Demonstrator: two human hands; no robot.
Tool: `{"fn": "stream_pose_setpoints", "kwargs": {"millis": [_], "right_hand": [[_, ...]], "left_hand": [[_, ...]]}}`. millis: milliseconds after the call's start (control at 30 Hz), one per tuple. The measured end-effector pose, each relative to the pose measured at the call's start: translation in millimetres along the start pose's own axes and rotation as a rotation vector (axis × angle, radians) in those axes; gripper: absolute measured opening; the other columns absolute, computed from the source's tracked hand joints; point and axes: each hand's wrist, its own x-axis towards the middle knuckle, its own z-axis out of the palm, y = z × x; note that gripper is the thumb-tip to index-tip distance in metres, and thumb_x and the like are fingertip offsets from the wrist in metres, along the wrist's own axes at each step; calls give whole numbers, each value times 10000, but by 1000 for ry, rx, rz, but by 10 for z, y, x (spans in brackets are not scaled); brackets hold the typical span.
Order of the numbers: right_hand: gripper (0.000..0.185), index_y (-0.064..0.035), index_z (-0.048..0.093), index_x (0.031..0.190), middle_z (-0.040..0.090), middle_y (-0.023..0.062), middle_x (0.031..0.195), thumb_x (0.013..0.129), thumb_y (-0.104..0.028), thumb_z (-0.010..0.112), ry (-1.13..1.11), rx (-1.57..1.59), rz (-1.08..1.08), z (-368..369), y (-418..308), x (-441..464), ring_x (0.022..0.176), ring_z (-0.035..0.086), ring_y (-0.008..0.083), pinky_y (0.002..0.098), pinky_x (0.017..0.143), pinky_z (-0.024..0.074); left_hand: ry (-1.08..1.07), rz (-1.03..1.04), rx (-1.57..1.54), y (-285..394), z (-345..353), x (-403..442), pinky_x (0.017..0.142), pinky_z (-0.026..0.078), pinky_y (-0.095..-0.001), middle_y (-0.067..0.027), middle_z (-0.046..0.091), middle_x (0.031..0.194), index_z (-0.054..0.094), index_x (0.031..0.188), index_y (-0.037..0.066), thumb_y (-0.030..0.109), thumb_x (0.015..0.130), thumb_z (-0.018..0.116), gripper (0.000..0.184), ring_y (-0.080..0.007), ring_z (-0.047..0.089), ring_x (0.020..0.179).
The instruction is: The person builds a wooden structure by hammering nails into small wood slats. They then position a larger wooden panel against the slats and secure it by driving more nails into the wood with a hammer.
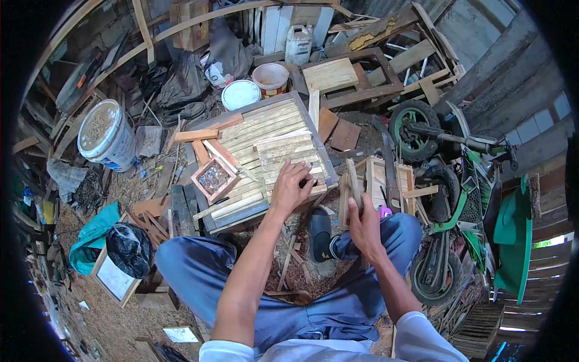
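"Where do we have our left hand [292, 184]?"

"We have it on the small slatted panel [278, 148], close to the near right corner of the worktop [265, 122]. Our fingers there are bent, with the thumb apart from them; we can't tell whether they pinch anything."

"And our right hand [365, 228]?"

"It's off the worktop, just beyond that same corner and above our left knee's opposite, the right knee [403, 231]. Its fingers are closed around a stick of wood [354, 183], which points up and away from us."

"What else do we see on the worktop?"

"By the left edge we have a small wooden box [214, 176] with loose bits inside, too small for us to name. A short wooden block [196, 136] lies at the far left corner, and a dark pen-like thing [221, 200] lies between the box and the near edge."

"And around it?"

"Past the far edge we see a white-lidded bucket [240, 95]. Beside the right edge, on the ground, we have a wooden crate [379, 175], and our black shoe [319, 234] is below the near right corner."
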Motion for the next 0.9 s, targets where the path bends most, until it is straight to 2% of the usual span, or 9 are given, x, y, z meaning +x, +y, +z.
{"fn": "stream_pose_setpoints", "kwargs": {"millis": [33,133,233,333,433,533,733,833,900], "right_hand": [[224,-3,551,1076,602,221,703,1000,-213,537,-11,3,18,-4,-9,0,632,604,368,443,609,460],[264,-5,558,1051,552,98,630,1016,-264,528,6,-46,-66,7,35,63,562,558,180,354,547,446],[260,4,569,1074,604,137,700,1004,-246,545,-26,-18,-65,-29,-34,137,640,606,209,364,614,471],[259,6,582,1088,664,258,871,958,-218,598,13,3,-196,67,169,292,849,674,390,441,755,499],[311,16,590,1123,675,257,945,938,-233,619,-71,12,-113,55,223,361,937,671,400,433,811,502],[335,19,595,1131,683,240,947,928,-245,634,-31,27,-153,190,536,406,922,672,399,427,817,503],[309,3,602,1106,677,251,927,944,-260,612,3,94,-52,366,643,420,900,664,433,458,778,506],[319,-4,572,1145,672,260,926,948,-254,600,47,69,-81,376,651,443,902,653,453,472,770,503],[347,-12,538,1189,668,269,938,947,-253,599,68,66,-80,374,669,459,907,648,462,481,773,500]], "left_hand": [[-10,1,5,7,-14,7,1133,344,-507,-136,704,1119,722,904,16,171,804,750,187,-302,608,1170],[-5,-6,-2,31,-37,14,1131,350,-497,-137,705,1113,723,932,18,173,797,754,209,-307,607,1168],[17,0,4,15,-9,15,1126,359,-490,-145,706,1100,722,956,18,177,791,759,232,-313,611,1158],[47,1,68,57,-1,22,1098,389,-483,-172,703,1080,720,960,12,204,782,770,267,-330,627,1112],[68,-66,109,158,33,69,1067,410,-473,-191,700,1080,727,951,8,247,775,778,301,-375,629,1072],[121,-50,141,205,53,57,1059,415,-468,-193,699,1078,729,936,0,252,773,778,304,-390,626,1062],[118,-22,128,229,29,66,1069,413,-453,-157,700,1020,730,906,-4,210,774,753,252,-333,630,1029],[20,-47,149,293,-44,98,1042,432,-439,-142,695,999,722,920,-2,186,767,754,245,-328,625,1031],[-95,-68,110,258,-94,126,1054,414,-447,-161,668,1117,703,991,1,252,772,766,339,-357,604,1082]]}}
